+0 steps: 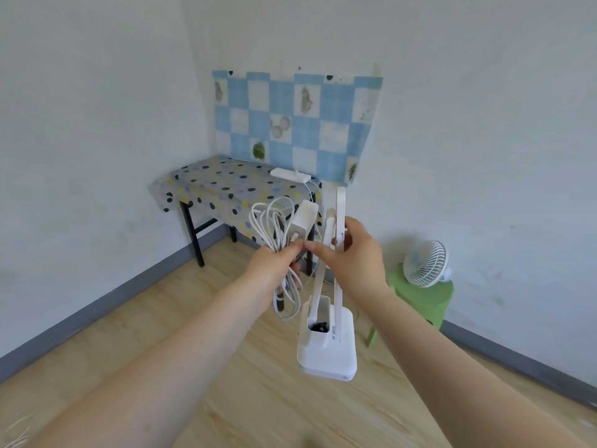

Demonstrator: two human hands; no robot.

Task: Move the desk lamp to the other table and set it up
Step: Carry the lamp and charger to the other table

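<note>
A white folding desk lamp (328, 347) hangs in the air in front of me, its square base lowest and its arm folded upright. My right hand (350, 253) grips the lamp's arm near the top. My left hand (274, 270) is closed around the lamp's coiled white cable (274, 221) and its white power adapter (303, 221). Ahead in the corner stands a small table (206, 185) with a spotted cloth. A white power strip (289, 174) lies at the table's back right edge.
A blue checked sheet (290, 124) hangs on the wall behind the table. A green stool (423, 302) with a small white fan (426, 265) stands at the right by the wall. Wooden floor (129, 318) lies between me and the table.
</note>
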